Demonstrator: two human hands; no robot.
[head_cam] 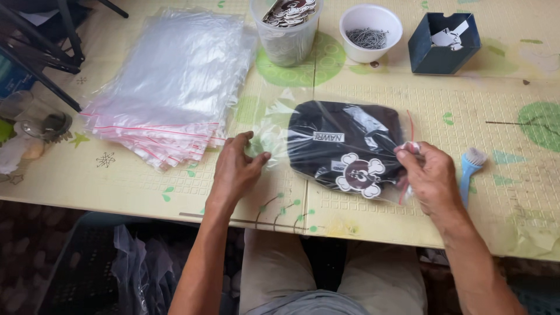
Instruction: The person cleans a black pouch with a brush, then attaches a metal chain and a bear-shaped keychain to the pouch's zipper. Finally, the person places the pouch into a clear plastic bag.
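A folded black garment (344, 143) with a white label and a round cartoon patch lies inside a clear zip bag (274, 125) on the table. My left hand (236, 166) pinches the bag's closed left end. My right hand (429, 172) pinches the bag's red-striped opening at the right end.
A stack of empty clear zip bags (169, 81) lies at the left. At the back stand a clear tub of round badges (287, 26), a white cup of small metal pins (370, 32) and a dark blue box (443, 42). A small blue brush (469, 169) lies right of my right hand.
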